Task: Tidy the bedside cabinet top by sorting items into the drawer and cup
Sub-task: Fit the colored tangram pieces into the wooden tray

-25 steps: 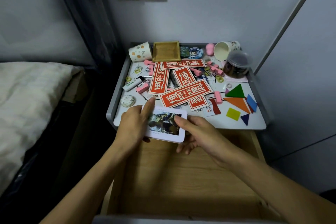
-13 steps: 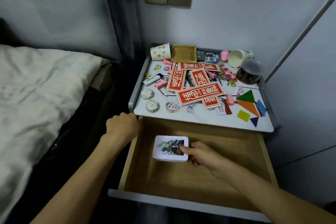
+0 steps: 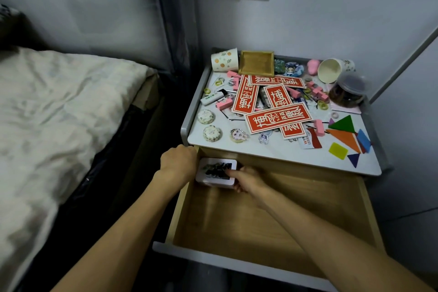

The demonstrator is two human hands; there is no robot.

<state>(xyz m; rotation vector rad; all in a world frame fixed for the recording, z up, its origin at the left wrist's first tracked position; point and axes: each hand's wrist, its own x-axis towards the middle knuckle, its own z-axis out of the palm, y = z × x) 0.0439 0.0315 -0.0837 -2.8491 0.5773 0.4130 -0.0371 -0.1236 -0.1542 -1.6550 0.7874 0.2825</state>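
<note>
Right hand [image 3: 248, 181] fingers pinch the white picture-printed rectangular box [image 3: 216, 170] in the open wooden drawer's [image 3: 366, 216] back-left corner. Released tilted, it could topple. Left hand [image 3: 179, 163] fingers curl by the drawer's left wall, grip unclear.

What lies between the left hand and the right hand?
In the head view, the white picture box lies between the left hand and right hand, in the back left corner of the drawer.
</note>
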